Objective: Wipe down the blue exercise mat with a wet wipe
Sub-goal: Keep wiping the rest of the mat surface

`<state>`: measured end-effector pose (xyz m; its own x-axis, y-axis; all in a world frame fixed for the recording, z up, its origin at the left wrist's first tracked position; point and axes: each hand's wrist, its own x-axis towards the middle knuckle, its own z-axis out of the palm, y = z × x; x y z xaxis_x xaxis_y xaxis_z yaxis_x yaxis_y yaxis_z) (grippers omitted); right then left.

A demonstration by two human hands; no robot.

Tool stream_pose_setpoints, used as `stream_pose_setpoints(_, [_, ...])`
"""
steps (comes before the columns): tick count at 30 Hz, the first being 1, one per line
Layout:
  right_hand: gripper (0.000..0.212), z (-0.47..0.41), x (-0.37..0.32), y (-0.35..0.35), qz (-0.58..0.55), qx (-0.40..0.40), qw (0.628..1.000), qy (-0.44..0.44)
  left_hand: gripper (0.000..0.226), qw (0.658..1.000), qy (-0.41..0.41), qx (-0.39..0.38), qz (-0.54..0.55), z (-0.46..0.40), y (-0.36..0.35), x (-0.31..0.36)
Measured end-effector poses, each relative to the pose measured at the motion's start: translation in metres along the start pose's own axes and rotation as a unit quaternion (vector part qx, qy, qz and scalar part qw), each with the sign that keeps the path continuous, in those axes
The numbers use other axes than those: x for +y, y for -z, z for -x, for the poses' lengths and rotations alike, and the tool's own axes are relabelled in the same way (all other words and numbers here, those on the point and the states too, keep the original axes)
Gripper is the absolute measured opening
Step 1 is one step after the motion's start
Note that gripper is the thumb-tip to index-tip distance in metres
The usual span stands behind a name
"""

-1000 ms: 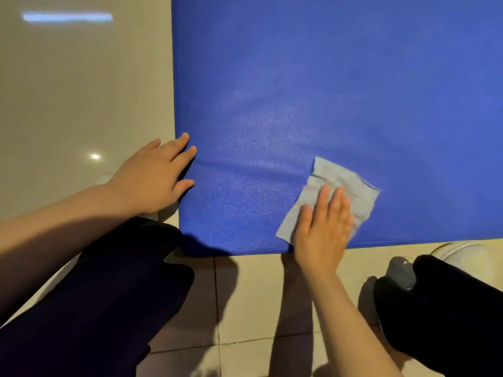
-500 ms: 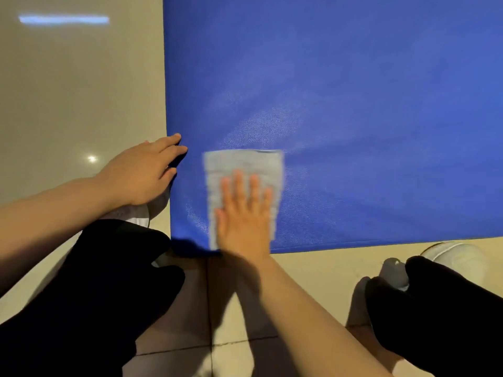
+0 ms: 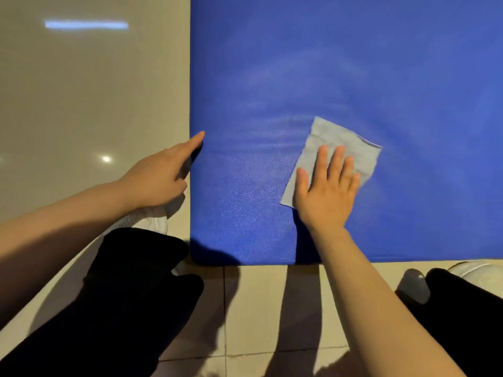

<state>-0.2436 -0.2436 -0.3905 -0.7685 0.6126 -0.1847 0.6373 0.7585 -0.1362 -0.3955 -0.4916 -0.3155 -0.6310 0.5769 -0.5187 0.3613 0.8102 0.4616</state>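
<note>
The blue exercise mat (image 3: 340, 77) lies flat on a glossy tiled floor (image 3: 81, 91), filling the far and right part of the view, with its near-left corner just beyond the person's dark-trousered left knee (image 3: 130, 289). A pale wet wipe (image 3: 351, 148) rests on the mat a little right of the mat's left edge and not far from its near edge, tilted so one corner points to the far side. The right hand (image 3: 326, 191) lies on top of the wipe, palm down, fingers straight and slightly spread, pressing the wipe onto the mat; the wipe's far and right parts show beyond the fingertips. Faint damp streaks show on the mat just left of and beyond the wipe. The left hand (image 3: 160, 178) sits at the mat's left edge, its forefinger stretched out with the tip touching the mat's edge, the other fingers folded under and holding nothing. A white shoe (image 3: 147, 219) shows below the left hand, and another white shoe (image 3: 473, 270) sits at the near right, beside the right knee (image 3: 462, 322).
</note>
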Motion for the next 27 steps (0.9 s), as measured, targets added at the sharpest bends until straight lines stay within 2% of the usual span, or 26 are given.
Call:
stream_pose_setpoints(2, [0.068, 0.003, -0.018, -0.004, 0.005, 0.019, 1.000, -0.008, 0.088, 1.000, -0.013, -0.004, -0.009, -0.002, 0.004, -0.002])
stream_pose_setpoints(5, [0.059, 0.030, -0.068, -0.020, 0.019, 0.037, 0.989, 0.139, 0.079, 0.997, -0.031, 0.001, -0.065, -0.011, 0.010, -0.009])
stream_pose_setpoints(8, [0.058, 0.055, -0.124, -0.030, 0.024, 0.006, 0.967, 0.254, 0.077, 0.998, -0.016, -0.002, -0.069, -0.021, 0.014, -0.014])
stream_pose_setpoints(12, [0.058, 0.046, -0.151, -0.030, 0.033, -0.021, 0.957, 0.288, 0.076, 0.999, -0.012, 0.003, -0.049, -0.025, 0.015, -0.006])
stream_pose_setpoints(15, [0.057, 0.021, -0.118, -0.023, -0.014, -0.020, 0.972, 0.233, 0.084, 0.997, 0.001, 0.020, -0.070, -0.028, 0.011, -0.001])
stream_pose_setpoints(19, [0.061, -0.008, -0.027, -0.009, 0.005, 0.014, 0.996, 0.083, 0.089, 0.995, 0.005, 0.009, -0.099, -0.027, 0.001, -0.002])
stream_pose_setpoints(23, [0.069, -0.017, 0.056, 0.014, -0.014, -0.015, 0.998, -0.060, 0.118, 0.963, 0.035, -0.060, -0.261, -0.023, -0.003, 0.004])
stream_pose_setpoints(27, [0.066, -0.002, 0.039, 0.005, -0.038, 0.034, 0.989, -0.140, 0.129, 0.960, 0.055, -0.052, -0.271, -0.022, -0.005, 0.013])
